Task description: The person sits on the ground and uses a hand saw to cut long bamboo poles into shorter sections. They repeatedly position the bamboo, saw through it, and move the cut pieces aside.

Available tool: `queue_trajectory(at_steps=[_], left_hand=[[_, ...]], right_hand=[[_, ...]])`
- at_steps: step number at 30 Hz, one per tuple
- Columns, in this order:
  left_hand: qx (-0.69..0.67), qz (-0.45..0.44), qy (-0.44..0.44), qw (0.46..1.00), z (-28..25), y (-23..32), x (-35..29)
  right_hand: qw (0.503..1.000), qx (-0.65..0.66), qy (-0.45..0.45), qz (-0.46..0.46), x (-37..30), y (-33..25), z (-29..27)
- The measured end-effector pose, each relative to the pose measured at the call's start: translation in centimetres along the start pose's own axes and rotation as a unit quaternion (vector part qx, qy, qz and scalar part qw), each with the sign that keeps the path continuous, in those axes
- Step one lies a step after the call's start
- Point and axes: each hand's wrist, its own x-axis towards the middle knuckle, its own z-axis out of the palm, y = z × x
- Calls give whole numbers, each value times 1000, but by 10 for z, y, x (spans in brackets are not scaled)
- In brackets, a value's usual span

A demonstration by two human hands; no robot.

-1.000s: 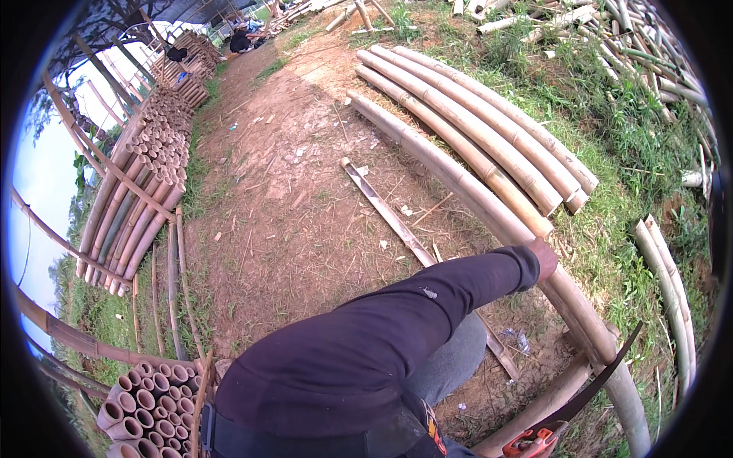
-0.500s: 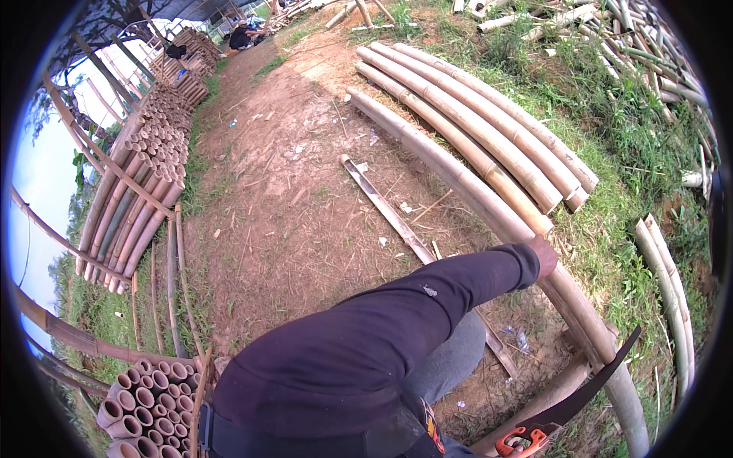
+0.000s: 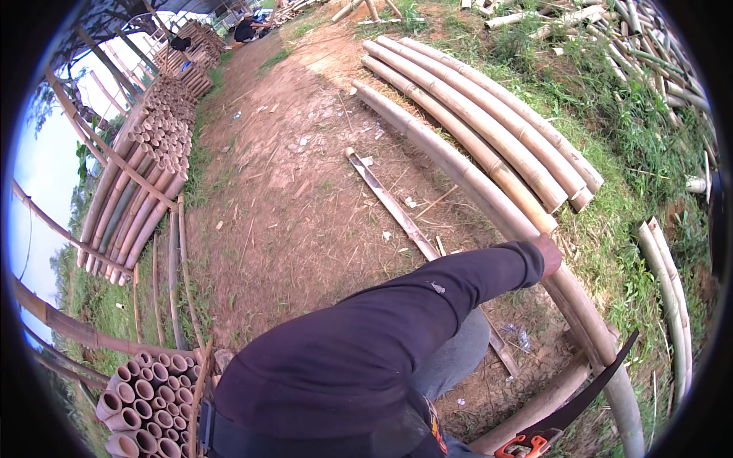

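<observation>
A long bamboo pole [image 3: 450,159] runs from the far middle to the lower right. My left hand [image 3: 548,256] is closed around it, at the end of a dark sleeve stretched across the view. Lower down, the dark blade of a handsaw [image 3: 582,400] lies against the same pole, teeth at its edge. My right hand [image 3: 521,450] grips the saw's orange handle at the lower border; most of that hand is cut off or hidden. Under the pole, a thicker bamboo piece [image 3: 538,397] lies crosswise.
Several cut bamboo poles [image 3: 489,126] lie alongside on the right. A split bamboo strip [image 3: 393,206] rests on the dirt. Stacked bamboo tubes [image 3: 156,397] stand at lower left, with a larger stack [image 3: 134,202] behind. Loose bamboo [image 3: 649,61] is heaped at far right. A person [image 3: 248,30] sits far back.
The view has shifted slightly, so the scene sits a little differently in the picture. The saw's handle has moved slightly lower; my left hand keeps its hold on the pole.
</observation>
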Motion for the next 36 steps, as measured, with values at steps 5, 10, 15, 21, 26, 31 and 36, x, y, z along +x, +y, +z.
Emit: queue_trajectory(at_steps=[5, 10, 15, 21, 26, 31, 36], left_hand=[[-3, -1, 8, 1000, -4, -1, -2], [-3, -17, 16, 1000, 0, 2, 0], [4, -32, 12, 999, 8, 4, 6], [11, -32, 27, 999, 13, 4, 7], [4, -33, 20, 999, 11, 5, 7], [-1, -23, 3, 1000, 8, 3, 7], [-7, -11, -8, 1000, 2, 1, 4]], right_hand=[[995, 57, -65, 41, 15, 7, -45], [949, 287, -119, 57, 22, 13, -63], [988, 117, -94, 41, 22, 12, -61], [991, 5, -127, 36, 29, 10, -71], [881, 452, -86, 113, 29, 11, -78], [987, 98, -102, 71, 26, 3, -69], [996, 4, -91, -11, 19, -3, -40]])
